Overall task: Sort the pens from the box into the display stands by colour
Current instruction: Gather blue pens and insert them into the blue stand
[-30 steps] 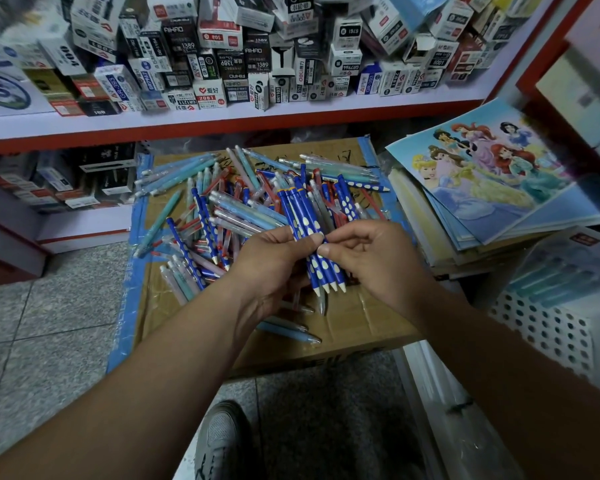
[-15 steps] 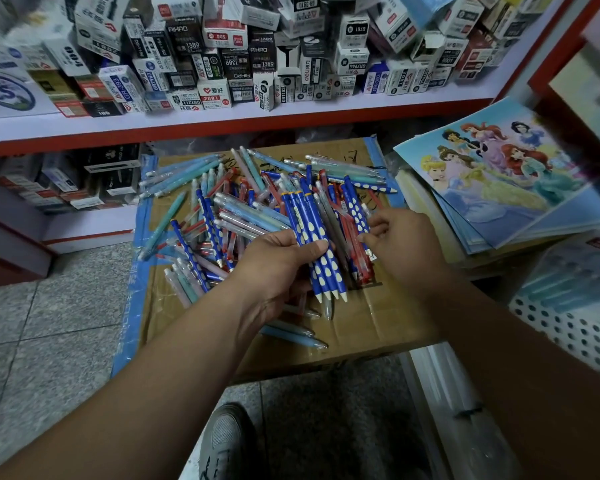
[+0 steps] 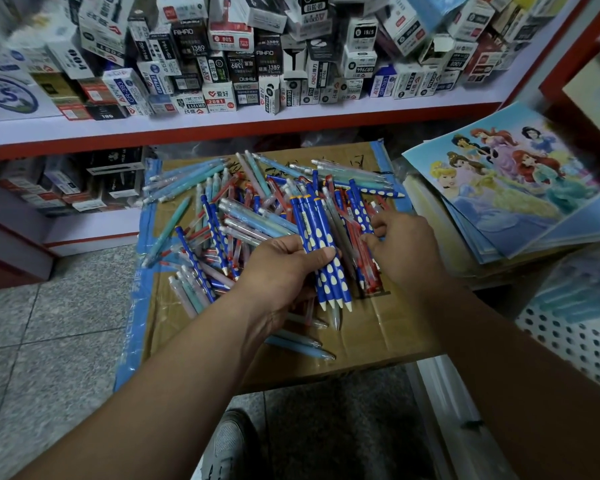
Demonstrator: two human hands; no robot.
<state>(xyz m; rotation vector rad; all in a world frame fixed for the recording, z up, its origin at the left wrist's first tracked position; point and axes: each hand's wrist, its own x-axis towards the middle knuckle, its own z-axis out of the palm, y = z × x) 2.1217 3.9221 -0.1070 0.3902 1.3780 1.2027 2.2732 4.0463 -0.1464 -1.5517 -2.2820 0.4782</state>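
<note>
- The left forearm comes in from the lower left, rising to the middle of the view; the left hand [image 3: 278, 271] is over the near half of the cardboard box [image 3: 378, 327], back of the hand turned to the camera.
- The right forearm enters from the lower right; the right hand [image 3: 404, 247] sits just right of the left one, wrist bent, knuckles up, at the right edge of the pile of pens [image 3: 229, 216].
- A bundle of blue pens with white dots [image 3: 321, 237] runs through the left hand, caps pointing away towards the shelf, white tips pointing to the near edge of the box; the pile itself, pale blue, teal, red and dotted blue pens lying crossed, is spread over the taped box top.
- Left fingers [image 3: 323, 252]: curled round the bundle, thumb laid across the barrels; a firm hold on several pens side by side.
- Right fingers [image 3: 381, 225]: bent down into the pile, tips touching red and dotted blue pens; whether they pinch one cannot be told.
- Beside the box on the right lies a stack of princess picture books [image 3: 510, 181]; nearer, a white perforated stand [image 3: 568, 337] holds pale blue pens, blurred.
- Behind the box, a red-edged shelf [image 3: 222, 128] carries many small cartons [image 3: 219, 64]; a shoe [image 3: 229, 445] shows on the tiled floor [image 3: 49, 341] below.
</note>
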